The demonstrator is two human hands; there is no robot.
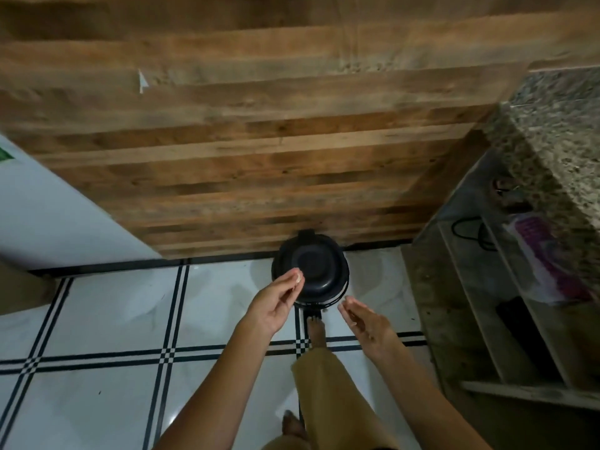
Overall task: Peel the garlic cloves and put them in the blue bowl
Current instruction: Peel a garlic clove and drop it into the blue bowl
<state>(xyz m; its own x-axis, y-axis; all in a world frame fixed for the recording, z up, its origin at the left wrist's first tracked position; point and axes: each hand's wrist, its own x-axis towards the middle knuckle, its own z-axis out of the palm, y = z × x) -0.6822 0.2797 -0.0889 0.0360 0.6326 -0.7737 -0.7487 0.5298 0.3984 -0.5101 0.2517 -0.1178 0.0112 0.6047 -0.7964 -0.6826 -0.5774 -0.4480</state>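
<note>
A trouser leg (pixel 328 384) and a bare foot (pixel 316 329) are seen nearest, on the tiled floor (pixel 113 319). Above them the right hand (pixel 367 323) is held empty, fingers loosely extended. The left hand (pixel 276 303) pinches a small pale piece (pixel 298 277), seemingly a garlic clove or its skin, at the fingertips, directly over the near-left rim of a black lidded bin (pixel 311 271). No blue bowl is visible. Beyond stands a wood-plank wall (pixel 259 141); a granite worktop (pixel 558 125) with shelves lies right.
</note>
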